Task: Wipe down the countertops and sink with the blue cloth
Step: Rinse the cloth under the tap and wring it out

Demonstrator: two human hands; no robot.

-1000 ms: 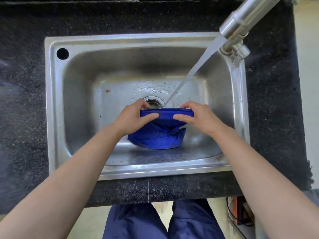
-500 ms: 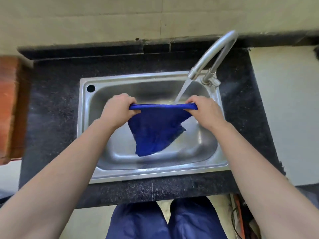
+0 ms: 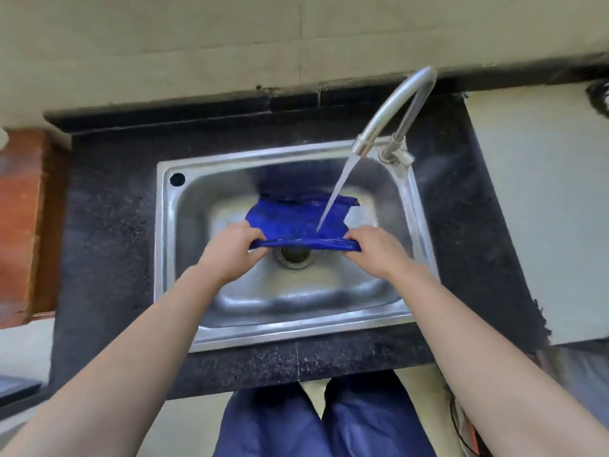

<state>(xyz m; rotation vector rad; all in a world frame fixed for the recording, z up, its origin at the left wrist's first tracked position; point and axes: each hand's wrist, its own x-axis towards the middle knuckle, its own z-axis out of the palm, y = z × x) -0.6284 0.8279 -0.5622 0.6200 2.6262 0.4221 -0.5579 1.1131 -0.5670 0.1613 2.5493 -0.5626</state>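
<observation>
The blue cloth (image 3: 296, 219) is stretched out over the steel sink (image 3: 333, 311), above the drain (image 3: 294, 255). My left hand (image 3: 230, 250) grips its near left corner and my right hand (image 3: 375, 250) grips its near right corner. The rest of the cloth spreads away from me toward the back of the basin. Water runs from the curved tap (image 3: 392, 107) and lands on the cloth's right part. The black speckled countertop (image 3: 108, 225) surrounds the sink.
A reddish-brown block (image 3: 23, 225) stands at the counter's left end. A pale surface (image 3: 540, 219) borders the counter on the right. A tiled wall (image 3: 230, 44) rises behind. My legs in blue trousers (image 3: 323, 423) show below the counter edge.
The cloth hung down from my hands toward me; now it is swung away from me and spread under the running water. Both hands keep their grip on its edge.
</observation>
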